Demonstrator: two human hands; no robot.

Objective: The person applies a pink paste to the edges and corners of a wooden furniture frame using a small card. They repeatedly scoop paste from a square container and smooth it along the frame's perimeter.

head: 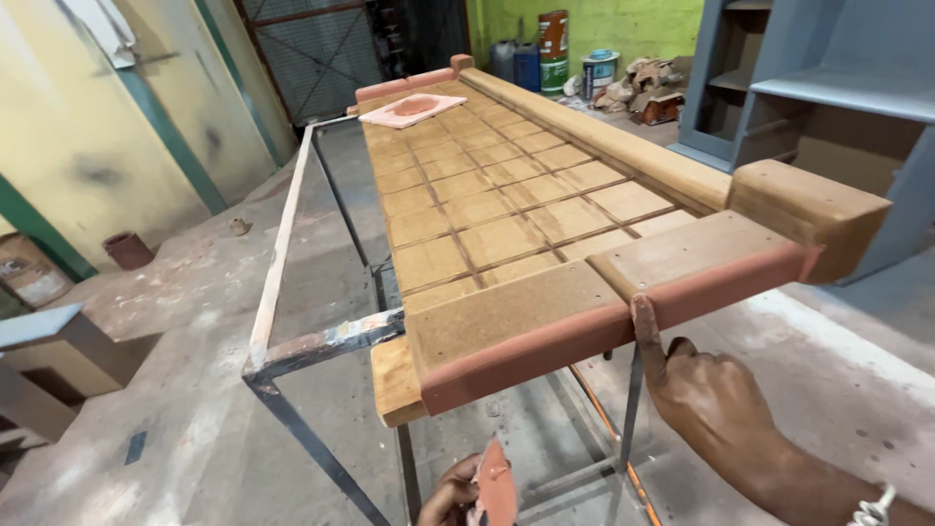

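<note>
A long wooden panel (506, 209) with a grid of square grooves lies on a metal frame (282, 253). Reddish-brown filler coats its near end edge (584, 326). My right hand (701, 399) reaches up from below, its filler-covered index finger pressed against that near edge at a joint. My left hand (458, 492) is low at the bottom of the view, gripping a small scraper (495, 482) smeared with the same reddish filler. The scraper stays clear of the panel.
A flat board (414, 109) with a heap of reddish filler rests on the panel's far end. Cans and buckets (553, 54) stand by the green back wall. Grey-blue shelving (818, 107) stands at right. A small pot (127, 248) sits on the dusty concrete floor at left.
</note>
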